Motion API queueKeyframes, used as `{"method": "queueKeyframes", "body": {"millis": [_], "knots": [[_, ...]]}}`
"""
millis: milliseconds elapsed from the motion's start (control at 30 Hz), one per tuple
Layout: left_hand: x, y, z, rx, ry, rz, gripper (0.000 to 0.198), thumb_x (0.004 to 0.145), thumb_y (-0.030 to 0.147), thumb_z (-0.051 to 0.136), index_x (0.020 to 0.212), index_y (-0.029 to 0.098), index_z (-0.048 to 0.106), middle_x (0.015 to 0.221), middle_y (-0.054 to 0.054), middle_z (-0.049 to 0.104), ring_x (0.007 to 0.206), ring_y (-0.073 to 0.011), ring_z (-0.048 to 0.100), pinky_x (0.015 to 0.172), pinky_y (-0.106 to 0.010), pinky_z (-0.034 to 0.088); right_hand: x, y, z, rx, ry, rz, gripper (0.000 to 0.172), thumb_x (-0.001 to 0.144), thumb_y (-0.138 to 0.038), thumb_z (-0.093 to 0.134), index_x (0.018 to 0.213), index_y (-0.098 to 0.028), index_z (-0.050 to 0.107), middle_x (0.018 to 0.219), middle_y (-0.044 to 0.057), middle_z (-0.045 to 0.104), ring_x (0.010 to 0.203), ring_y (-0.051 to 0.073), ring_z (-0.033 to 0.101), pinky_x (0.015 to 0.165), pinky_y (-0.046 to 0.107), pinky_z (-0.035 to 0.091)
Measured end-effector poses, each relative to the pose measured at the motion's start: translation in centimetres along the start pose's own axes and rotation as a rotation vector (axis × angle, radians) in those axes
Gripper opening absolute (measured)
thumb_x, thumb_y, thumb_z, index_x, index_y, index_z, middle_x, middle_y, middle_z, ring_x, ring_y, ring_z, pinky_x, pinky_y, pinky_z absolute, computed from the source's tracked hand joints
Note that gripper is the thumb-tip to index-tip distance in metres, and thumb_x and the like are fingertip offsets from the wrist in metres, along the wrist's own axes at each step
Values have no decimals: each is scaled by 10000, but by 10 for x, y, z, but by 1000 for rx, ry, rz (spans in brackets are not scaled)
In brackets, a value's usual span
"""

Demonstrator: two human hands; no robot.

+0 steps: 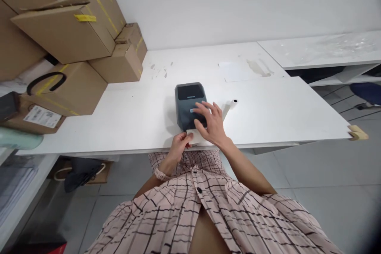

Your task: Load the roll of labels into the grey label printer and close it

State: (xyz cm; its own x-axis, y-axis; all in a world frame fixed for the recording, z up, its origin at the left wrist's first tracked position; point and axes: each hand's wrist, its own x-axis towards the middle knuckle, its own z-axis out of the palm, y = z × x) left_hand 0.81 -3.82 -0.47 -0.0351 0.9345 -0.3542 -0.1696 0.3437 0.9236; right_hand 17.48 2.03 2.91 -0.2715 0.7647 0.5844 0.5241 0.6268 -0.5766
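Your left hand [179, 143] pinches white paper [196, 137] at the near edge of the dark device [185, 115] with illegible lettering [191, 97], your right hand [213, 126] over it, fingers apart.

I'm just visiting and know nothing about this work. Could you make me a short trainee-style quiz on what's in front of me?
1. Which hand has its fingers on the white slip at the front of the dark device?
2. Seen by the person, where does the small white roll lie?
A) left of the dark device
B) right of the dark device
C) on top of the dark device
3. True or false: the right hand is wrapped around the small white roll.

Key: 1. The left hand. 2. B. 3. False: its fingers are spread over the dark device.
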Motion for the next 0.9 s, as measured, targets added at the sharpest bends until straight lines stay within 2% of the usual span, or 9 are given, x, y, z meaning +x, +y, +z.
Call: {"method": "queueKeyframes", "body": {"millis": [100, 167, 300, 433, 533, 600, 700, 800, 900], "knots": [[2, -4, -15, 56, 20, 40, 447, 740, 611, 774, 647, 203, 619, 569, 15, 574, 542, -133, 534, 558, -273, 428, 4, -11, 4, -105, -93, -46, 475, 1004, -443, 549, 1461, -316, 527, 1194, 56, 772, 1320, 338, 604, 1289, 607, 209], [8, -2, -25, 113, 156, 116, 401, 801, 579, 726, 691, 201, 650, 624, 1, 611, 574, -135, 538, 573, -270, 430, 7, -16, 8, -137, -109, -28, 415, 1019, -483, 539, 1391, -302, 572, 1154, 64, 772, 1209, 326, 660, 1273, 588, 242], [24, 12, -30, 220, 347, 344, 375, 897, 538, 664, 1080, 218, 729, 1104, -89, 747, 1010, -217, 686, 838, -317, 544, 13, -20, 10, -115, -105, 36, 365, 1025, -514, 536, 1293, -279, 616, 1085, 80, 769, 1133, 320, 687, 1247, 593, 279], [31, 24, -16, 151, 230, 383, 654, 951, 611, 586, 1497, 254, 542, 1610, -113, 525, 1484, -303, 495, 1158, -403, 483, 2, -8, 4, 144, 49, 234, 481, 996, -566, 573, 1390, -289, 571, 1330, 103, 706, 1315, 330, 611, 1232, 599, 341], [30, 23, -7, 130, 150, 350, 759, 976, 661, 511, 1627, 292, 384, 1731, -46, 360, 1597, -293, 345, 1252, -386, 413, -13, 8, -2, 389, 163, 511, 617, 1003, -632, 529, 1530, -317, 470, 1614, 98, 507, 1523, 323, 436, 1259, 587, 348], [29, 19, -5, 130, 151, 357, 771, 982, 681, 476, 1643, 301, 361, 1745, -18, 328, 1621, -287, 293, 1289, -384, 369, -18, 14, -4, 529, 139, 576, 646, 1000, -654, 526, 1556, -332, 452, 1677, 75, 439, 1574, 309, 375, 1287, 573, 326], [30, 16, -5, 126, 190, 378, 739, 994, 688, 434, 1627, 309, 397, 1747, -4, 323, 1634, -278, 255, 1331, -410, 286, -13, 7, -4, 656, 43, 490, 615, 1037, -647, 446, 1582, -363, 418, 1629, 55, 517, 1550, 294, 432, 1284, 593, 337], [31, 19, -7, 172, 210, 382, 699, 1007, 669, 429, 1605, 308, 434, 1769, -3, 262, 1658, -263, 164, 1351, -442, 209, -2, -11, 2, 587, -62, 303, 622, 1028, -616, 503, 1604, -421, 371, 1527, 38, 628, 1498, 307, 505, 1302, 651, 259], [29, 22, -12, 163, 193, 371, 698, 1012, 651, 438, 1604, 281, 436, 1756, -37, 299, 1650, -263, 200, 1343, -440, 236, 3, -17, 9, 534, 101, 276, 623, 1017, -561, 567, 1595, -445, 363, 1558, 41, 594, 1514, 302, 481, 1283, 642, 302]]}}
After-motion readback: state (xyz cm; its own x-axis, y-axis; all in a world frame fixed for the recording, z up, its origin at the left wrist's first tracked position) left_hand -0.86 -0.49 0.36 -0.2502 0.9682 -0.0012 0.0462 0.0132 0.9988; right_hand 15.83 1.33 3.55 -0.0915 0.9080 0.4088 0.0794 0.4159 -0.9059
